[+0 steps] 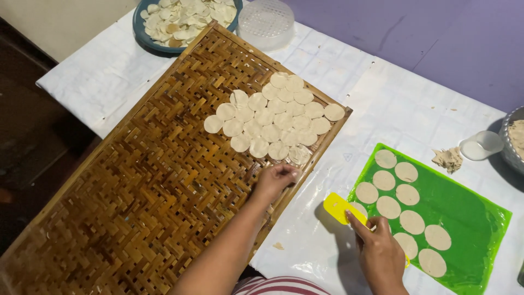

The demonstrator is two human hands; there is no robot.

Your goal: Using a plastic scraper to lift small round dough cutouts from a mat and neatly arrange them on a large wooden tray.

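My left hand (274,180) rests on the near right edge of a woven bamboo tray (153,180), fingers pinched on a thin round dough disc just below a cluster of several pale dough discs (274,117). In my right hand (380,252) is a yellow plastic scraper (338,207), its blade lying at the left edge of a green mat (464,213). Several round dough discs (406,194) lie in two rows on that mat.
A blue bowl of dried discs (185,22) and a clear perforated lid (266,23) sit at the far end. Dough scraps (448,158), a small clear cup (481,145) and a metal bowl (513,142) stand at the right. White sheeting (376,104) covers the table.
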